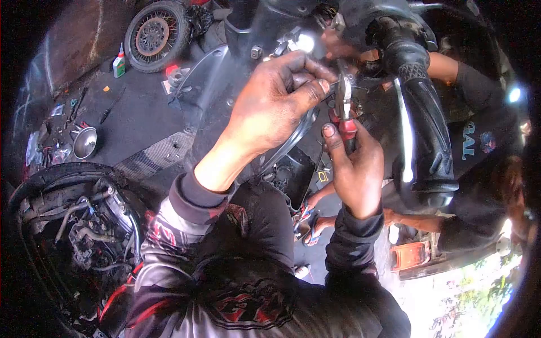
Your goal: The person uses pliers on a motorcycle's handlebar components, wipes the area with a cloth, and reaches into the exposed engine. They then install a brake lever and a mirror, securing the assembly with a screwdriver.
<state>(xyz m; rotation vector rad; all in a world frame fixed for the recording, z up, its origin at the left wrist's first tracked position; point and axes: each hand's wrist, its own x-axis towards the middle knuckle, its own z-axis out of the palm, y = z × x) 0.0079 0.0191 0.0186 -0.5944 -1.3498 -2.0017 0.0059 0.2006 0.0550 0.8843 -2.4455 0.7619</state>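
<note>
My right hand [358,169] is wrapped around the red handles of a pair of pliers [347,127], which point upward. Close to the metal jaws, my left hand [276,101] is closed, thumb and forefinger pinched together. Whatever sits in that pinch is too small to make out; a thin line seems to run from the fingertips to the jaws. Just right of the pliers is a motorcycle handlebar grip [425,124], black and ribbed. Dark motorcycle bodywork [248,28] lies beyond my hands.
A spoked wheel [156,35] and a small bottle [119,63] are on the floor at the upper left. Lower down are a metal bowl [85,142] and a motorcycle body with exposed parts [93,236]. Another person's arm [417,221] and dark shirt [479,141] are at the right.
</note>
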